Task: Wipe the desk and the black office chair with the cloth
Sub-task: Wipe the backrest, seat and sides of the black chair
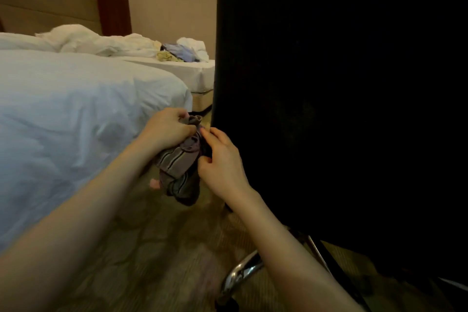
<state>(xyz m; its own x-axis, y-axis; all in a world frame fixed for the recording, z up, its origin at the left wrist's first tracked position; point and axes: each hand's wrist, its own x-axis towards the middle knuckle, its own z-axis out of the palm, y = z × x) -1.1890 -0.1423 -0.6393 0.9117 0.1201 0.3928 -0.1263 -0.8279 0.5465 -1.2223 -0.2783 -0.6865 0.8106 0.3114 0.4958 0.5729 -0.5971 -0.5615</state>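
Observation:
The black office chair point(329, 96) fills the right half of the view, its tall back towards me. Just left of its edge I hold a striped grey and purple cloth point(181, 162) in both hands. My left hand point(168, 129) grips the top of the bunched cloth. My right hand point(221, 159) pinches the cloth from the right side, close to the chair's edge. The cloth's lower end hangs loose above the floor. The desk is not in view.
A bed with a white sheet point(76, 114) lies close on the left. A second bed point(177, 68) behind it carries crumpled bedding and clothes. The chair's chrome base leg point(240, 273) stands on patterned carpet point(152, 248) at the bottom.

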